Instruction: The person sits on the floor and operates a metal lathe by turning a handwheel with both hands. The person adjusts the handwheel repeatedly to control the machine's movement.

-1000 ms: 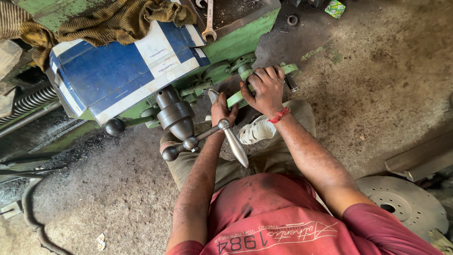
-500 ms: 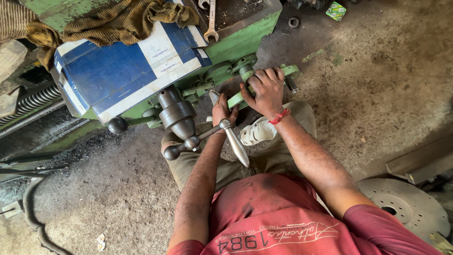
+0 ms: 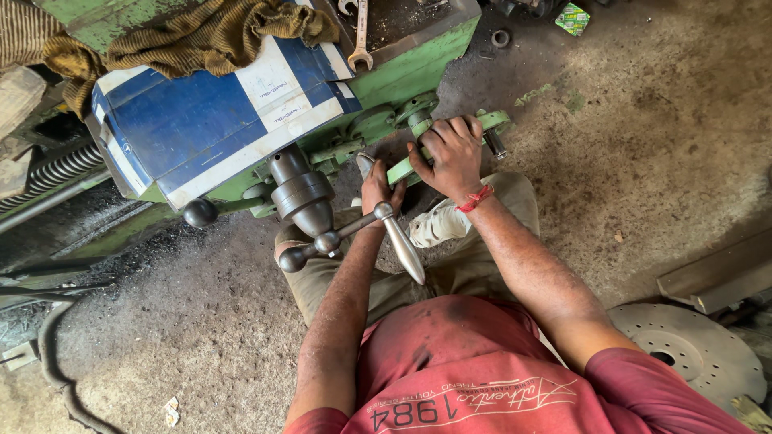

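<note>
Down by the green machine (image 3: 402, 76), our right hand (image 3: 453, 153) grips the green lever (image 3: 492, 120); our left hand (image 3: 379, 186) is curled around its lower end, just beside the steel crank handle (image 3: 400, 239).

light: soft daylight, brightest upper right | shadows: deep at left | focus: sharp, no glare

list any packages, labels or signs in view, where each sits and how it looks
Blue and white flat cardboard box: lies tilted on the green machine body, under a brown striped cloth; white band with small print.
Small green printed packet: on the dirt floor at the top right, squarish, crumpled.
No signs or screens visible.
</note>
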